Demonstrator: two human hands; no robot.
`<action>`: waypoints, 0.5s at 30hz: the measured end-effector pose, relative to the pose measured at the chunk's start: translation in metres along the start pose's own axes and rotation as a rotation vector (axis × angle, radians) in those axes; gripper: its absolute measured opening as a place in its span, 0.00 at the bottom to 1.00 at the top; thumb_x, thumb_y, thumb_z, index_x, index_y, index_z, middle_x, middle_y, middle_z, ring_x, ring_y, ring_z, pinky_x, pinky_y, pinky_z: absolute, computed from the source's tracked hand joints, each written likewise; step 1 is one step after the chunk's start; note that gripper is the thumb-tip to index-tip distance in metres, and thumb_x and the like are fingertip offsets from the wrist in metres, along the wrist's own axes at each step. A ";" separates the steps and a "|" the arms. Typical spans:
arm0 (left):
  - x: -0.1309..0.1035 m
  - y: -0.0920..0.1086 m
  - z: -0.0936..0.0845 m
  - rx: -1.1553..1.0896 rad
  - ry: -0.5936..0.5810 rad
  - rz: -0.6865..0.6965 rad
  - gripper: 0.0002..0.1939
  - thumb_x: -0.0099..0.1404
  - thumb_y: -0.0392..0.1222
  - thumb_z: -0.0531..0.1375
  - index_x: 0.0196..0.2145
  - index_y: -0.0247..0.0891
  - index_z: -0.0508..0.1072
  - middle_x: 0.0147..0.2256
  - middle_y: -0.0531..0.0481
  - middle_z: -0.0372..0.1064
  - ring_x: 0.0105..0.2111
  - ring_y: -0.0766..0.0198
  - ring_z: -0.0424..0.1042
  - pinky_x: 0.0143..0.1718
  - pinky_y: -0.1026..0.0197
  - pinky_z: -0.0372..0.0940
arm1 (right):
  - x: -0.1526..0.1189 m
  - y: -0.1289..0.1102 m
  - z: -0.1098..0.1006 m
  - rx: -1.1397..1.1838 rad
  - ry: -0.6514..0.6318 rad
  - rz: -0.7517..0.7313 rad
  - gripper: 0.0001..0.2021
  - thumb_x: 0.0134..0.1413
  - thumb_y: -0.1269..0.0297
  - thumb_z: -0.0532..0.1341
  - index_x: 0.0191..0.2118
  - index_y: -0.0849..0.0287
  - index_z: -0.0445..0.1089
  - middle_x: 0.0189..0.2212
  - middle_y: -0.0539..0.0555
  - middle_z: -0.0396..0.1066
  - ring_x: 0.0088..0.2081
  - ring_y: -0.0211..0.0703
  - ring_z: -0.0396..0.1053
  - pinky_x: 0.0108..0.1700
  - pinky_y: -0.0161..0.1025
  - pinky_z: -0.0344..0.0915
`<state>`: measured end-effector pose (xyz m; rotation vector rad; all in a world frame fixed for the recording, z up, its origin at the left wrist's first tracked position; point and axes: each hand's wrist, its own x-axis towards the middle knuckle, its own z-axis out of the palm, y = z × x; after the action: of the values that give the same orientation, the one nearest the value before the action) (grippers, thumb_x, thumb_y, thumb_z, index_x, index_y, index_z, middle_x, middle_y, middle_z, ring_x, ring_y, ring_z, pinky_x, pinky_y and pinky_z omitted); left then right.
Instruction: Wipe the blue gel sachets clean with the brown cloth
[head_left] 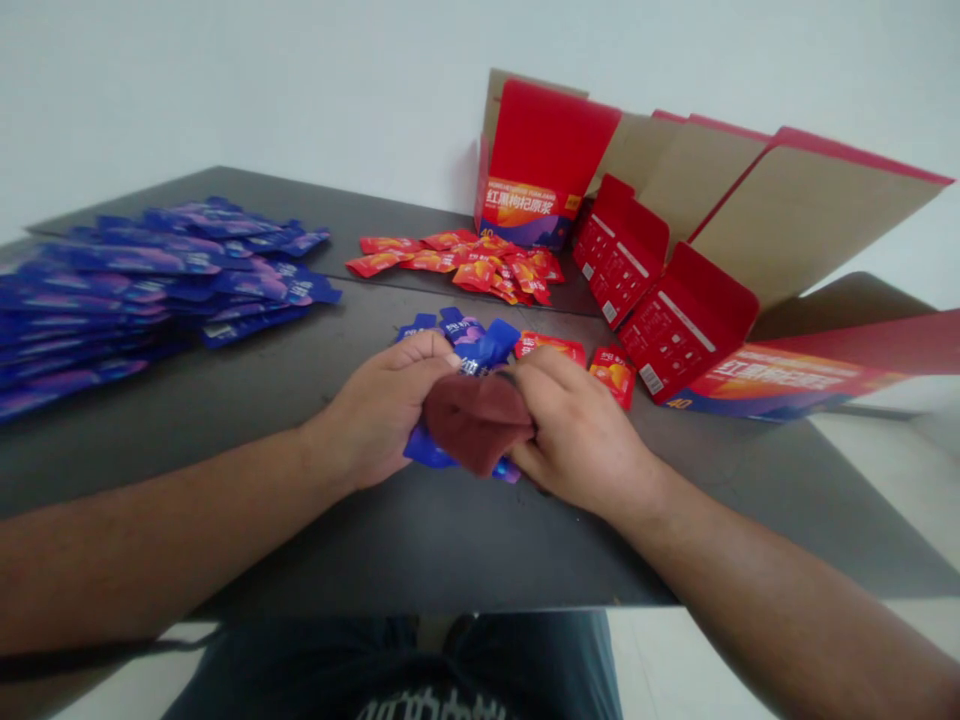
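Cloth (480, 420), one, between two hands (382, 415) (589, 435)

Both forearms (187, 515) angled inward, left hand (390, 405) and right hand (585, 430) close together, fingers (551, 368) curled.

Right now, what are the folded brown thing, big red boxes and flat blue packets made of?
Folded brown thing: probably matt cloth; it creases softly.
Big red boxes: likely cardboard, smooth outside; stiff flaps show tan insides.
Flat blue packets: perhaps plastic or foil film; thin ends, gloss unclear.
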<state>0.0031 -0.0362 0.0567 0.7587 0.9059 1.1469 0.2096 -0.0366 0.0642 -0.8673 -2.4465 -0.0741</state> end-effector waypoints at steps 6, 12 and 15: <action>0.001 -0.002 0.000 0.024 -0.017 -0.016 0.08 0.63 0.34 0.65 0.31 0.40 0.67 0.23 0.54 0.66 0.20 0.67 0.66 0.22 0.65 0.64 | 0.001 0.001 0.001 -0.033 0.071 0.077 0.04 0.64 0.68 0.62 0.43 0.58 0.70 0.41 0.61 0.74 0.44 0.55 0.72 0.45 0.48 0.71; 0.003 -0.004 -0.001 0.039 -0.002 0.030 0.10 0.63 0.35 0.65 0.29 0.39 0.67 0.22 0.55 0.64 0.19 0.70 0.63 0.21 0.68 0.60 | 0.000 0.000 0.003 0.025 -0.044 -0.040 0.06 0.65 0.68 0.61 0.46 0.58 0.70 0.44 0.60 0.75 0.45 0.53 0.72 0.47 0.47 0.72; 0.003 -0.004 -0.001 0.020 -0.023 0.002 0.10 0.62 0.34 0.66 0.30 0.39 0.67 0.23 0.55 0.65 0.20 0.69 0.65 0.21 0.67 0.62 | 0.001 0.001 0.002 -0.012 0.015 0.058 0.05 0.63 0.69 0.61 0.44 0.58 0.69 0.42 0.61 0.74 0.44 0.55 0.72 0.45 0.48 0.72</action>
<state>0.0043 -0.0341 0.0523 0.7877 0.8984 1.1300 0.2085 -0.0349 0.0623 -0.9389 -2.4073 -0.0741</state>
